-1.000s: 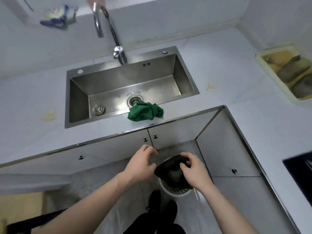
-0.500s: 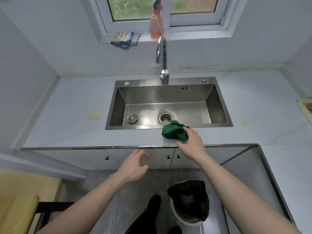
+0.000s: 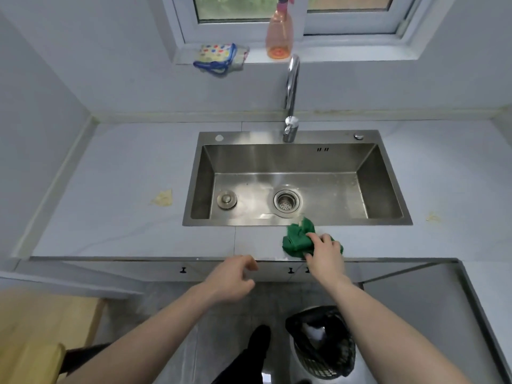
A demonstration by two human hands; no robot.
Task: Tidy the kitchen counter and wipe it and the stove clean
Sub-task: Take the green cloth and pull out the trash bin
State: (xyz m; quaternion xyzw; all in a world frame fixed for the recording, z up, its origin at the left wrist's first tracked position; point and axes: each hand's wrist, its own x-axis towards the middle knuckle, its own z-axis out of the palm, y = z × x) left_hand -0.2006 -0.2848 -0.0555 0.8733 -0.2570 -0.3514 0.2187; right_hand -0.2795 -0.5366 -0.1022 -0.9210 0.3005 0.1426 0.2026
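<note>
Soft daylight from window [image 3: 293, 8]; wide-angle edge warp; slight blur.

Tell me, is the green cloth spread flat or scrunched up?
Scrunched up: the green cloth sits bunched in folds under the right hand.

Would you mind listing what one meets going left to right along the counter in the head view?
Yellow stain → sink plug → drain → green cloth under the right hand → small stain.
</note>
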